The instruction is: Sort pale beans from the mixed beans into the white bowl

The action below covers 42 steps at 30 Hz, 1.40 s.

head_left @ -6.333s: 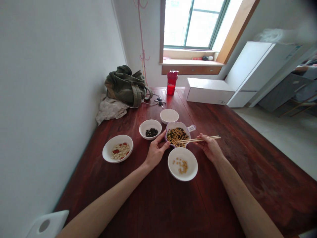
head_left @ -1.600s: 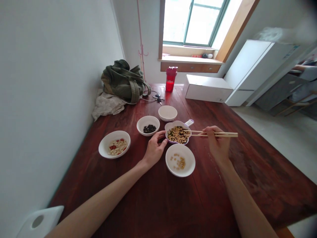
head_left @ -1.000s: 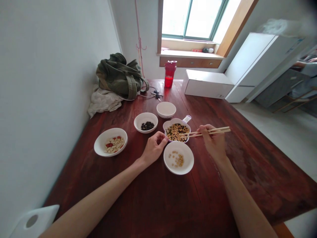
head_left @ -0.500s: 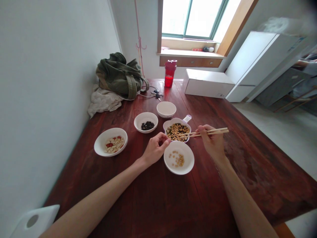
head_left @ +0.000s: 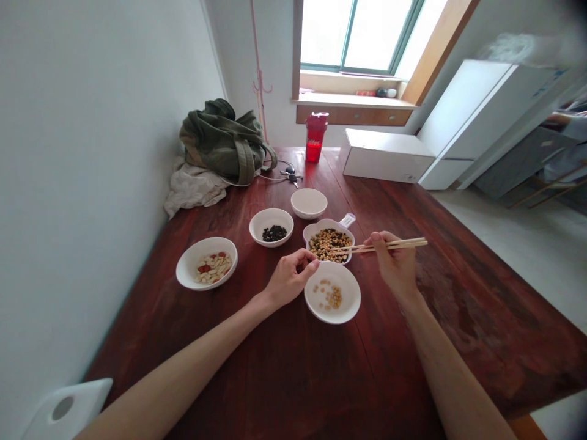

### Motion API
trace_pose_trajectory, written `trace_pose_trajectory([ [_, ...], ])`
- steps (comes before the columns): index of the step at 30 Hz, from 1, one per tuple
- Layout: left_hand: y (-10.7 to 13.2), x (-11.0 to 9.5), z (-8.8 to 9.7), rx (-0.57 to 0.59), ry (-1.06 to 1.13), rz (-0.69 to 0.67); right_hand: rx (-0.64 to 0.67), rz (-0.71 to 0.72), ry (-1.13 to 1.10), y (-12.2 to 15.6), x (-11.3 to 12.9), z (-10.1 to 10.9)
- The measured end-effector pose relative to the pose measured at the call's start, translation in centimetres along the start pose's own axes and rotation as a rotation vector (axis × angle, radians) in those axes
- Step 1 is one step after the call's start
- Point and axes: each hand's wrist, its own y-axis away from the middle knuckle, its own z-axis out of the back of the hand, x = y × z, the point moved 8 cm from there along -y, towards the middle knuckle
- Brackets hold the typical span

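When we look from our own side of the red-brown table [head_left: 293, 379], we meet first a round white bowl [head_left: 346, 310], in which some yellow beans [head_left: 336, 297] lie. Just beyond its left edge is the left hand [head_left: 292, 277]: its fingers are curled, and the thumb and the forefinger come together at the place where this bowl and the next one nearly meet. We cannot tell whether they pinch a rim or only rest there. On the other side, the right hand [head_left: 397, 266] is closed firmly around a pair of wooden chopsticks [head_left: 404, 243], which it holds nearly level. Their thin ends are near to each other and reach into the mixed beans [head_left: 326, 241] of the flower-shaped bowl [head_left: 310, 228]; whether a bean is between them, we cannot see. The short handle [head_left: 347, 220] of this bowl points away from us.

To the left we see a bowl of pale and red pieces [head_left: 187, 269], and farther a bowl of black pieces [head_left: 257, 227]. Behind stands another white bowl [head_left: 309, 201]. Farthest on the table we find keys [head_left: 292, 178], a green bag [head_left: 222, 143], a white box [head_left: 385, 160] and a red bottle [head_left: 315, 139].
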Motion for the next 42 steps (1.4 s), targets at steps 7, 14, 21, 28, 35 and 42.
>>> trace_pose_trajectory([
  [7, -0.02, -0.10, 0.04, 0.006, 0.006, -0.003, 0.010, -0.002, -0.009, 0.03, -0.29, -0.11],
  [14, -0.04, -0.15, 0.06, 0.005, -0.006, -0.001, 0.017, -0.004, 0.003, -0.03, -0.24, -0.17],
  [21, -0.09, -0.28, 0.16, 0.007, -0.012, -0.005, 0.003, -0.005, -0.002, 0.00, -0.34, -0.12],
  [28, -0.02, -0.18, 0.11, 0.009, -0.017, 0.003, 0.021, -0.023, -0.051, -0.01, -0.84, -0.40],
  [35, -0.02, -0.24, 0.07, 0.016, -0.016, 0.004, 0.034, -0.017, -0.063, 0.06, -0.77, -0.53],
  [42, -0.04, -0.14, 0.06, 0.013, -0.010, 0.004, 0.047, -0.014, -0.052, 0.09, -0.73, -0.63],
])
